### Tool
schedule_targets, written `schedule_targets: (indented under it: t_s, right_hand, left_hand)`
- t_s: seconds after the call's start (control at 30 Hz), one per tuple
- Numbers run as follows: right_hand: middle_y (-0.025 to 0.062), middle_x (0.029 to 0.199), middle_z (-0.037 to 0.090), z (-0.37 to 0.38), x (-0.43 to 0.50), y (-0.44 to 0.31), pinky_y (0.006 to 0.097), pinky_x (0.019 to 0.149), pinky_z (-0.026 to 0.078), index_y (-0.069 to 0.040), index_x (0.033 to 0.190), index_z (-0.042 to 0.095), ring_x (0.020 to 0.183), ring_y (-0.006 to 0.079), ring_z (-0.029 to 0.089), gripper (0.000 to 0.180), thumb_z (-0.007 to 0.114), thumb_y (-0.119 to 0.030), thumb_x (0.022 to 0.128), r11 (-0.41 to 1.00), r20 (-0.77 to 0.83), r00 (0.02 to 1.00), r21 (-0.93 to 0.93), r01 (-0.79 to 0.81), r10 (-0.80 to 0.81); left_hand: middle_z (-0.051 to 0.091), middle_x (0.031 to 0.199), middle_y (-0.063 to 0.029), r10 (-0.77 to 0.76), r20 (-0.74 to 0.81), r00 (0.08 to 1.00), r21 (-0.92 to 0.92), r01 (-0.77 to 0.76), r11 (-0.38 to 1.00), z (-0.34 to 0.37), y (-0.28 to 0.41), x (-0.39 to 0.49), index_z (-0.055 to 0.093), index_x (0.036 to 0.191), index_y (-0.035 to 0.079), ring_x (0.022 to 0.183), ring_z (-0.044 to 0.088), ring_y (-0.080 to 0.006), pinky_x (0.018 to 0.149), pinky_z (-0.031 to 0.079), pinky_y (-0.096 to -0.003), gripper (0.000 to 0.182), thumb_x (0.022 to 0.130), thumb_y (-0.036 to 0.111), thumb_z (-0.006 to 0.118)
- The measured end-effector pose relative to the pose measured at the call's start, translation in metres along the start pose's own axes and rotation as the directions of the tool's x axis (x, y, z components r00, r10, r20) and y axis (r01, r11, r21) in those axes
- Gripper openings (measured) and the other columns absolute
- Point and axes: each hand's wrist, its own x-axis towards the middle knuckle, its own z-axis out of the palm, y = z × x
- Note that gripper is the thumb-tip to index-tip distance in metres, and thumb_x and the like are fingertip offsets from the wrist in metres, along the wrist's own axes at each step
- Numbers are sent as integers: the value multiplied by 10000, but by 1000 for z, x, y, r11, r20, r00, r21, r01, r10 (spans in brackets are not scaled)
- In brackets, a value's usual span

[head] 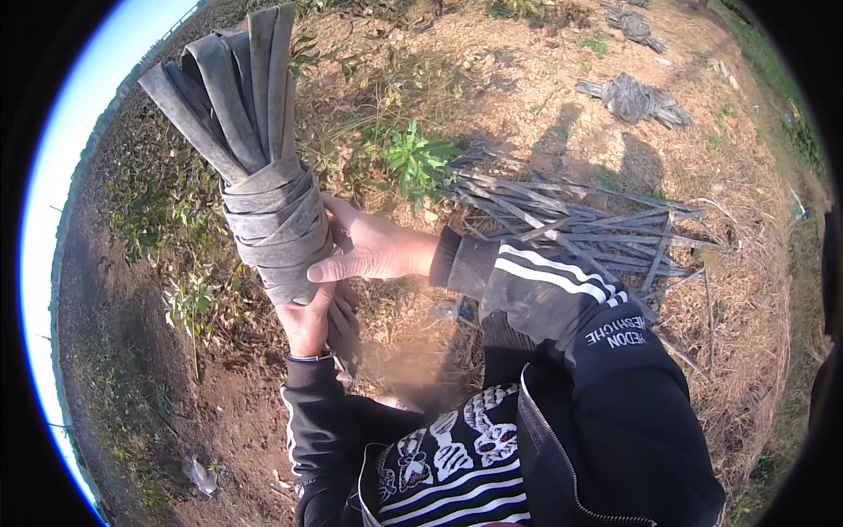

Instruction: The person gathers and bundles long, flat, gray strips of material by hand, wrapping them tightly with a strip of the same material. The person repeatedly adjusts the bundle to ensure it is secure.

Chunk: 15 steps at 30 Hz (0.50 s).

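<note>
A thick bundle of flat grey hose, probably drip irrigation tape [280, 214], is held up in front of me, tilted to the left. Folded loops fan out at its top, and several turns of the same tape wrap its middle. My left hand [306, 323] grips the bundle low down, its fingers mostly hidden behind. From the right, my right hand [382, 247] clasps the side of the wrapping, thumb across the front and fingertips out of sight. Below the hands hangs a loose tail of tape [344, 323].
Loose flat strips [573, 221] lie crisscrossed on dry, straw-strewn ground at right. Beyond them are tied grey bundles [635, 99]. A green leafy weed [415, 158] grows near the strips. Crop plants [141, 211] stand along the left, with a clear plastic scrap [199, 475] on the soil.
</note>
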Motion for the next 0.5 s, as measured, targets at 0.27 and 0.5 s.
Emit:
schedule_targets:
  t_s: [0.27, 0.5]
  right_hand:
    - [97, 1436, 524, 20, 4, 24, 387, 1180, 357, -23, 1494, 315, 1341, 198, 480, 1034, 942, -220, 696, 872, -228, 946, 384, 304, -229]
    - [95, 1341, 612, -11, -7, 0, 381, 1125, 417, -29, 1408, 466, 1239, 215, 577, 842, 907, -197, 710, 895, -106, 994, 442, 59, -14]
  left_hand:
    - [280, 1584, -277, 541, 1, 841, 689, -392, 609, 31, -4, -3, 140, 1575, -34, 1460, 321, -394, 1202, 253, -492, 1108, 740, 95, 857]
    - [251, 1596, -206, 148, 191, 970, 99, -169, 981, -5, 5, -3, 72, 1592, -3, 1442, 327, -301, 1197, 264, -444, 1278, 700, 281, 942]
